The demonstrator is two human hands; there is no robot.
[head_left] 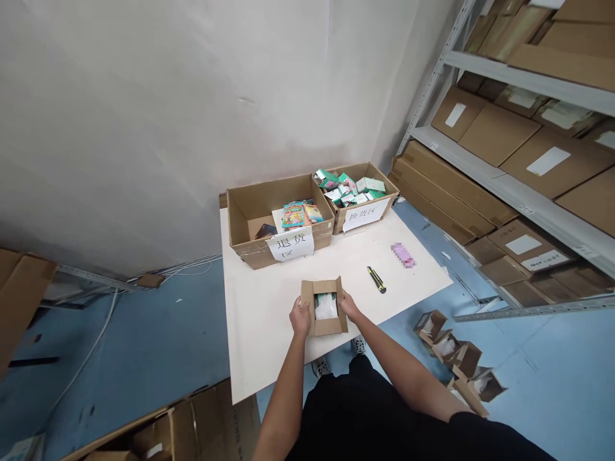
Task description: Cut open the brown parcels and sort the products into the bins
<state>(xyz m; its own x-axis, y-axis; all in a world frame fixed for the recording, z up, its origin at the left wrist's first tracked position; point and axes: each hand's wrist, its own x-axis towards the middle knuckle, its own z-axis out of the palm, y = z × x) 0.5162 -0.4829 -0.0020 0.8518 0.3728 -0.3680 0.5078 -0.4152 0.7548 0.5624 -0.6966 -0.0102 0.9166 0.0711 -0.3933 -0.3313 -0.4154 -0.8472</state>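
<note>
A small open cardboard box (327, 327) is held between my two hands near the front edge of the white table (259, 346). Its flaps are spread outward, and white wrapping (326, 307) with a bit of green shows inside. My left hand (300, 316) grips the left flap, and my right hand (350, 306) has hold of the right one. To the right of the box lies a black and yellow utility knife (377, 280). A pixelated pink item (403, 255) is beyond the knife.
Behind are two labelled cartons: one with booklets (254, 250), one with green and white small boxes (366, 218). Shelves of cartons (504, 153) stand at right. Several opened boxes (456, 352) lie on the blue floor; a large carton (182, 422) is at lower left.
</note>
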